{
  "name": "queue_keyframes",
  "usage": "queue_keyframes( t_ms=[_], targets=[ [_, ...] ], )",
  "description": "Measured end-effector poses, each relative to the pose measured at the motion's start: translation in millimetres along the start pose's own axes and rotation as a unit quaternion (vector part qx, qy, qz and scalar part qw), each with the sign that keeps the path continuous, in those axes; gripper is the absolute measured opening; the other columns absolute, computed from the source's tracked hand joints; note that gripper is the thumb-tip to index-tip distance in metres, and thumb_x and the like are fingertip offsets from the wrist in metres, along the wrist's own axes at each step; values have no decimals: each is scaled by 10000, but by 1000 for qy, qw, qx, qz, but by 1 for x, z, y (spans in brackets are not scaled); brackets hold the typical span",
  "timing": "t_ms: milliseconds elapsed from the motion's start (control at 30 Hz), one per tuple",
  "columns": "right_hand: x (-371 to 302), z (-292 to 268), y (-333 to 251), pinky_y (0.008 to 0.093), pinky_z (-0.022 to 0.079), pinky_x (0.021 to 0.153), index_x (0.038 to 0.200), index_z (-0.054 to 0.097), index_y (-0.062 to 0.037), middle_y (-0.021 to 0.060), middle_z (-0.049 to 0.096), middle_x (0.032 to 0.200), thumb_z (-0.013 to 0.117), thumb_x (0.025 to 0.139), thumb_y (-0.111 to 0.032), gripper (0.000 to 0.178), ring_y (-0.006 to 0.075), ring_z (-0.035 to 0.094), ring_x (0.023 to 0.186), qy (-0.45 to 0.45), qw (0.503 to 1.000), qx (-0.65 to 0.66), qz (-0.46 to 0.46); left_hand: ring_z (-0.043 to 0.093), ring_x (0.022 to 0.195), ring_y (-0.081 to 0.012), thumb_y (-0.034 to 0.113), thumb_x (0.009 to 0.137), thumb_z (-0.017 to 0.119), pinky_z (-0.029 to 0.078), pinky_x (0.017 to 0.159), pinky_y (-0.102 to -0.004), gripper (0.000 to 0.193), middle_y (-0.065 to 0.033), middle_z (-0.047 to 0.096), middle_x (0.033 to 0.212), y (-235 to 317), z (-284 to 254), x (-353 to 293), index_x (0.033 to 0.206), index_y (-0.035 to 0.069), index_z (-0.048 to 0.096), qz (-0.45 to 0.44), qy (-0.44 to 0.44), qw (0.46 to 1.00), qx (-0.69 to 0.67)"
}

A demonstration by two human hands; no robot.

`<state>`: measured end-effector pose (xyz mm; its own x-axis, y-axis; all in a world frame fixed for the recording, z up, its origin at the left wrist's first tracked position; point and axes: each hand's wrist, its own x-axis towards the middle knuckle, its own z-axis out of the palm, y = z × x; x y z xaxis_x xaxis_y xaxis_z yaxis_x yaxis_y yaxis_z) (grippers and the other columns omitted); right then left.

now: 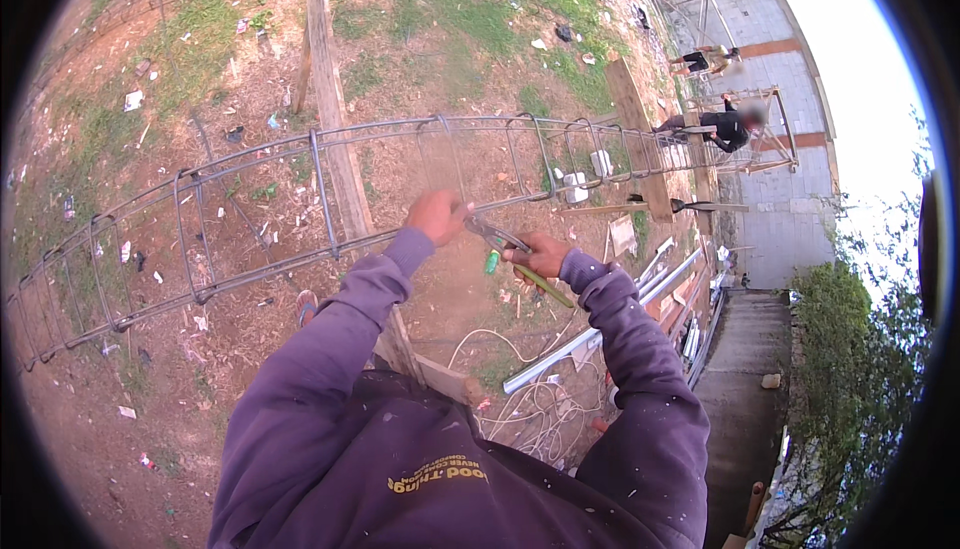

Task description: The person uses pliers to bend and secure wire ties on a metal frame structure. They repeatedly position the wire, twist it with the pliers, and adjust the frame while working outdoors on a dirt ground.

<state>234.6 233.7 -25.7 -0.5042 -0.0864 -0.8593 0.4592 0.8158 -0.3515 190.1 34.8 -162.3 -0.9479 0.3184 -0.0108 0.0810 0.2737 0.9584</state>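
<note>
Purple sweatshirt [430, 449] cloth filled the lower edge. Ahead, the right hand [541, 256] gripped green-handled pliers [487, 230], their head beside the left hand [434, 217], whose hold could not be told. Both hands were at the steel cage's [323, 189] near side; its far end grew indistinct near a co-worker [728, 130], and littered ground [230, 399] spread on both sides.
</note>
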Motion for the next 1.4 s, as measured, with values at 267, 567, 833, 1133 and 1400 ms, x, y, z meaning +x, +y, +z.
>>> queue_keyframes(
  t_ms=[267, 567, 833, 1133, 1400],
  targets=[
    [1, 64, 13, 350, 501, 505, 897, 593, 12, 106, 617, 637, 698, 824, -305, 342, 201, 602, 500, 187, 982, -24, -20, 560, 522, -376, 357, 878, 603, 444, 580, -455, 438, -244, 554, 574, -1, 4, 4, 719, -47, 662, -54, 14, 998, 23],
    [9, -67, -154, 365, 518, 634, 880, 711, -36, 91, 686, 753, 808, 713, -329, 351, 228, 660, 693, -2, 860, -507, 51, 580, 552, -404, 410, 905, 546, 459, 606, -463, 524, -257, 553, 562, -6, 7, 10, 695, -58, 653, -62, 22, 998, 8],
    [29, -63, -167, 385, 535, 621, 912, 690, 20, 133, 689, 771, 886, 600, -215, 437, 245, 681, 711, -108, 853, -476, 186, 621, 845, -463, 454, 888, 522, 487, 779, -501, 482, -282, 647, 854, 10, -7, 11, 873, 9, 707, -149, -64, 987, 22],
    [-31, 4, -5, 454, 512, 729, 1120, 485, -36, 205, 634, 867, 673, 786, -343, 491, 366, 642, 841, 317, 788, -470, -241, 610, 732, -466, 426, 898, 526, 471, 711, -515, 491, -302, 610, 728, 9, -1, 6, 768, -24, 674, -107, -13, 994, 0],
    [-32, -17, -30, 419, 517, 534, 1055, 509, -31, 183, 651, 734, 759, 762, -333, 490, 308, 647, 579, -4, 989, -119, 88, 607, 710, -460, 435, 900, 512, 470, 712, -509, 486, -281, 617, 715, 6, -1, 9, 773, -2, 683, -121, -32, 992, 10]
  ],
)
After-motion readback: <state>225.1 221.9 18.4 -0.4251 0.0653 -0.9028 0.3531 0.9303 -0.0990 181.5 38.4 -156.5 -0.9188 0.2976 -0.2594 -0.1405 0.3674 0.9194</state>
